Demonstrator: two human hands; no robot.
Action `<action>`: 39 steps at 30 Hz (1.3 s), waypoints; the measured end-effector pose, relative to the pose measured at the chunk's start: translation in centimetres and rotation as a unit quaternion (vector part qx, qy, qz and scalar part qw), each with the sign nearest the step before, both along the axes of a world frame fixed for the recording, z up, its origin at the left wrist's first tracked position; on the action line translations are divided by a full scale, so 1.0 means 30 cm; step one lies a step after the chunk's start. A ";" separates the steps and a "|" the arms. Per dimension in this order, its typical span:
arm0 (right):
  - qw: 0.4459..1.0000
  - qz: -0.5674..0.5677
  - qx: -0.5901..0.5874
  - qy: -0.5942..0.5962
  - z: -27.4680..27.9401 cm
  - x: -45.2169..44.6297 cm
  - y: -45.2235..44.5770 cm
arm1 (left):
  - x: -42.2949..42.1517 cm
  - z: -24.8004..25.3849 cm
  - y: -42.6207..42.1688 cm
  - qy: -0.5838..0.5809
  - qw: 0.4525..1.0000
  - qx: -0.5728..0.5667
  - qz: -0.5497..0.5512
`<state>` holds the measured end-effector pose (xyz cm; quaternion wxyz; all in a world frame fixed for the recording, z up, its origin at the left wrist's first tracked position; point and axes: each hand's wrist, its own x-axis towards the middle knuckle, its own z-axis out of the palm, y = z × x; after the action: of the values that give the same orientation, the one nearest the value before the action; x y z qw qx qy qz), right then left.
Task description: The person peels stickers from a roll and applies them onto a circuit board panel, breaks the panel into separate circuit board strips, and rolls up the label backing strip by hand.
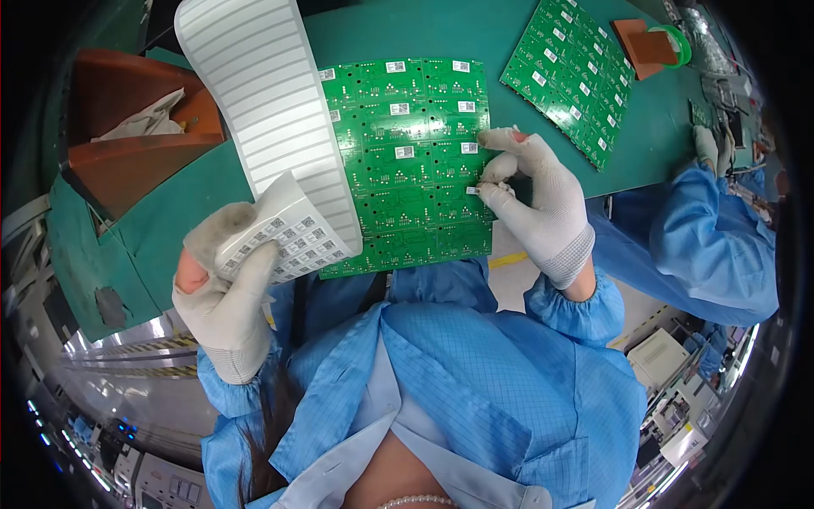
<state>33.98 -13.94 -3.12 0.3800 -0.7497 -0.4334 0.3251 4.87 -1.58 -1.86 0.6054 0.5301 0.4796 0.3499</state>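
Observation:
My left hand (pixel 229 284), in a white glove, grips the end of a long strip of label backing (pixel 263 93). Small QR-code labels (pixel 292 242) show on the part folded over toward me. My gloved right hand (pixel 534 187) pinches one small white QR label (pixel 473 191) between thumb and finger. It is at the right edge of a green circuit board panel (pixel 398 199), with another fingertip near a label stuck there. White QR labels sit on the panel's upper rows; its lower rows show bare green. The strip covers part of the panel's left side.
A second labelled green panel (pixel 572 76) lies at the upper right on the green table mat (pixel 424 25). Beyond it are a brown block (pixel 649 51) and a green tape roll (pixel 678 47). At left stands a brown bin (pixel 140 153) holding a cloth. A co-worker's blue sleeve (pixel 704 220) is at right.

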 end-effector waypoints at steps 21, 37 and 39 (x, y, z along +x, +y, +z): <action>1.000 -0.014 0.004 0.017 -0.017 0.005 0.002 | 0.022 -0.013 0.000 -0.019 1.000 -0.011 0.003; 1.000 -0.019 -0.010 -0.007 0.002 -0.014 0.015 | 0.011 -0.010 -0.002 -0.023 1.000 -0.015 0.002; 1.000 -0.021 -0.011 -0.010 0.003 -0.016 0.014 | 0.009 -0.010 -0.002 -0.022 1.000 -0.015 0.000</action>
<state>33.51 -13.52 -3.02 0.3740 -0.7661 -0.4178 0.3142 5.15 -1.63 -2.15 0.6237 0.5130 0.4711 0.3548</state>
